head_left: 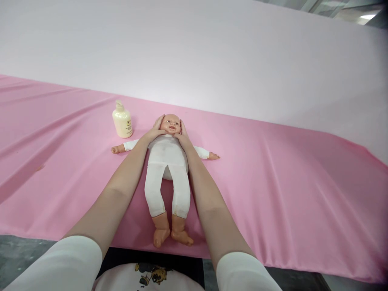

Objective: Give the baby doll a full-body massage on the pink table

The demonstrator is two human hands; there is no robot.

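Note:
A baby doll (167, 151) with a white cloth body lies on its back, head away from me and feet towards me. Its arms stretch out to both sides. My left hand (156, 130) cups the left side of the doll's head, thumb by its chin. From the other side my right hand (183, 135) cups the head in the same way, so the doll's head is held between both palms. The fingertips are partly hidden beside the head. A cream pump bottle (123, 121) stands upright beyond the doll's outstretched arm on the left.
Pink cloth (248, 194) with some folds covers the table, and its front edge hangs close to my body. A plain white wall or panel (194, 56) rises behind the table. Grey floor (21, 250) shows at the lower left.

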